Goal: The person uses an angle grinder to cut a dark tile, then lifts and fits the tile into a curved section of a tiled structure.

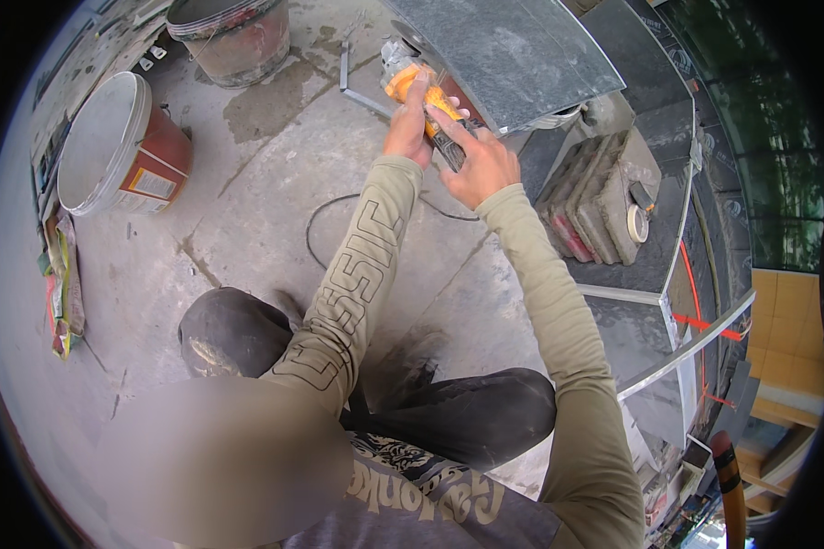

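Both hands grip a yellow and black angle grinder (399,84), its metal head pointing away from me. My left hand (408,130) wraps round the body near the head. Behind it, my right hand (487,168) closes on the dark rear part. The grinder's head is beside the left edge of a large dark grey stone slab (522,55). Whether the disc touches the slab I cannot tell. A thin black power cord (309,236) curves over the concrete floor below my hands.
At the left stand a red and white plastic bucket (168,146) and a dirty dark bucket (240,50). An L-shaped metal square (344,69) lies near the grinder. To the right are stacked stone blocks (577,197) with a tape roll (637,222), and a long metal bar (687,349).
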The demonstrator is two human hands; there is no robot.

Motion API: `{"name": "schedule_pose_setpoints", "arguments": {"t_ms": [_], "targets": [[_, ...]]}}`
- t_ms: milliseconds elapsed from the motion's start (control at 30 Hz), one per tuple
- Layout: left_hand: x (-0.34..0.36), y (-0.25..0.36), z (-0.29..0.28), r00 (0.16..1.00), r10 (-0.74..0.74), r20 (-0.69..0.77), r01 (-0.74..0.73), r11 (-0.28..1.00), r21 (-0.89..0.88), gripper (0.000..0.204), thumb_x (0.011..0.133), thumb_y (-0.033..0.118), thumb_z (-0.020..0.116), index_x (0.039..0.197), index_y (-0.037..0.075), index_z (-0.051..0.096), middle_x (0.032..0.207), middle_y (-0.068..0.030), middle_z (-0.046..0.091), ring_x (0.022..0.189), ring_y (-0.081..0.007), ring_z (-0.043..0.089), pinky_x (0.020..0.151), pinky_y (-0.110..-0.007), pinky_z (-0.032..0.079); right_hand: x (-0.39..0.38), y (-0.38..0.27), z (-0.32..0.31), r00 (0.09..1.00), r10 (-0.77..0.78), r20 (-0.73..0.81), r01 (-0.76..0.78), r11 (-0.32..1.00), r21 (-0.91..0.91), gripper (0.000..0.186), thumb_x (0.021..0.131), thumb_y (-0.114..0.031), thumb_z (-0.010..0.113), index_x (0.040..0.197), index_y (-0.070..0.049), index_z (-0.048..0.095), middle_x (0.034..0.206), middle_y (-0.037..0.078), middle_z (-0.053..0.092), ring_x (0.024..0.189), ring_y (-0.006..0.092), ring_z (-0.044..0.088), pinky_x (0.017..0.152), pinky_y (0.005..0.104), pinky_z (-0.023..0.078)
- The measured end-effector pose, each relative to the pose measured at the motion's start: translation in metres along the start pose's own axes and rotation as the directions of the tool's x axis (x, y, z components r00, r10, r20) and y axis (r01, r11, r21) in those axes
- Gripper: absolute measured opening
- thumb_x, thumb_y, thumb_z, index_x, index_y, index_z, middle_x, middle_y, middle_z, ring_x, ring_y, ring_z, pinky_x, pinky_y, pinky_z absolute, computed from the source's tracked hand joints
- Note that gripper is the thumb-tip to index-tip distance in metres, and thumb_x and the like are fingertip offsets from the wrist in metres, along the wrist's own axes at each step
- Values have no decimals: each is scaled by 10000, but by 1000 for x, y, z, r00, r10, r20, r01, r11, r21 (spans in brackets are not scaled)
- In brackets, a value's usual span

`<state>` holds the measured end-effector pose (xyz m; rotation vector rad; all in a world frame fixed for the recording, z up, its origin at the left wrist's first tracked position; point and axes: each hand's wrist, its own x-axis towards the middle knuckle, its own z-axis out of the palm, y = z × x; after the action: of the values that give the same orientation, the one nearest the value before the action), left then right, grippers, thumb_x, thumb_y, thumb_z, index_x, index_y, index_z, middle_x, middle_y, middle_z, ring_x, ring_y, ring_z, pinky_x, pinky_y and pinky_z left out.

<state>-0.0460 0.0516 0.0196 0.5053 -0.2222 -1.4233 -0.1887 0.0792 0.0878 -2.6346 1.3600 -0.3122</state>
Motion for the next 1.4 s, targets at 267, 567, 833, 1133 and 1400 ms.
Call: {"name": "schedule_pose_setpoints", "arguments": {"t_ms": [267,567,833,1133,1400], "targets": [[-2,-6,-1,1000,10,17,-10,1000,0,540,1048,523,579,1349,92,457,1042,-162,664,918,-328,721,829,-459,613,-4,7,1,1000,-8,-2,8,1000,-6,879,771,-213,753,1535,-520,445,1056,206,664,983,435,698,858,524,582],[13,-2,-7,1000,2,12,-2,1000,-17,506,1055,508,571,1310,80,482,1034,-152,670,916,-309,715,836,-449,613,9,1,0,999,13,34,-12,1000,-26,873,779,-235,763,1543,-507,440,1052,204,659,987,437,697,860,527,581],[16,4,-6,999,38,38,-38,999,-1,423,1084,470,534,1263,86,522,985,-116,676,886,-263,705,801,-410,601,17,0,4,1000,14,19,-14,1000,-4,926,744,-202,754,1546,-526,424,1095,207,668,1013,444,693,894,537,572],[21,7,-9,999,47,17,-48,998,34,458,1059,504,566,1264,95,535,1000,-115,677,891,-263,711,821,-412,601,23,0,10,999,-21,-27,21,1000,12,920,733,-176,733,1540,-511,447,1098,235,677,1015,451,693,905,528,572],[32,12,-13,1000,11,12,-11,1000,2,430,1065,475,569,1256,91,542,1018,-112,674,907,-238,696,819,-406,608,34,-2,13,1000,21,6,-21,1000,1,924,732,-181,722,1545,-515,436,1039,223,691,998,442,700,907,526,566]]}}
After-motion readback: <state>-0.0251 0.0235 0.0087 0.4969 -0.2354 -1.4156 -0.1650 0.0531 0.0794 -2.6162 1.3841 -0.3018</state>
